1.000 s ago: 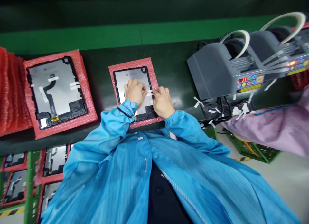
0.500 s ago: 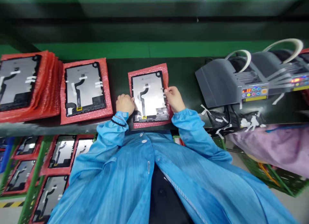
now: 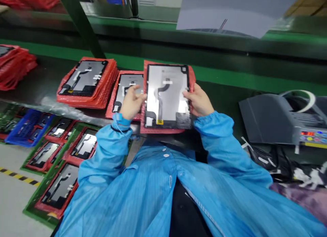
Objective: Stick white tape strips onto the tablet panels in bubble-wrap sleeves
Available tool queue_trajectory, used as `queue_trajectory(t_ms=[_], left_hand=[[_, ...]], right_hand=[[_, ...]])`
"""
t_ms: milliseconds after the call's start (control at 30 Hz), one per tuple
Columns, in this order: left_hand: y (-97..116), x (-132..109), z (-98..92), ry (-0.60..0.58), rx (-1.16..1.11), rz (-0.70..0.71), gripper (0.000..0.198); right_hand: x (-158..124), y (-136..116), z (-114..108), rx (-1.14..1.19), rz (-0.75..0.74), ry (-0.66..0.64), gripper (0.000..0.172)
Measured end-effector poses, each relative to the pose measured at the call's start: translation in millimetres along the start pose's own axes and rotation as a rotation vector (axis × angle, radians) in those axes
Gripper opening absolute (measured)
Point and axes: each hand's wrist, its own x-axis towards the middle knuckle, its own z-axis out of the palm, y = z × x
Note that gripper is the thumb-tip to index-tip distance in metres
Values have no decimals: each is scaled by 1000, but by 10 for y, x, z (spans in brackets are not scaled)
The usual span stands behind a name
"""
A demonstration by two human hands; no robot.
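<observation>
A tablet display panel [image 3: 171, 99], grey-backed with a black frame and a black flex cable, lies on a red bubble-wrap bag [image 3: 163, 130] above the bench's front edge. My right hand [image 3: 200, 100] grips its right side, thumb on top and fingers underneath. At the left edge, my left hand [image 3: 133, 102] has its thumb against the panel and bag; its forefinger stands apart, and any fingers beneath are hidden. Behind that hand, another display panel [image 3: 126, 83] on red wrap lies partly covered.
To the left stands a stack of panels in red wrap [image 3: 85, 76], with more red bags [image 3: 15, 66] farther left. A grey machine with a lit display [image 3: 270, 117] sits at right. Green crates [image 3: 32, 209] and a blue basket [image 3: 19, 128] hold panels below.
The display panel and its red bag have risen off the bench and shifted left, now overlapping the neighbouring panel. Both hands moved with it. My view has turned left.
</observation>
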Motion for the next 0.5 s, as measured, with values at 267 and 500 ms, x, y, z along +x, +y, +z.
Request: queue_trajectory(t_ms=[267, 500], left_hand=[[-119, 573, -946, 209, 752, -102, 31], [-539, 400, -966, 199, 857, -169, 46]], right_hand=[[756, 172, 1139, -751, 247, -170, 22], [427, 324, 1297, -1107, 300, -321, 40]])
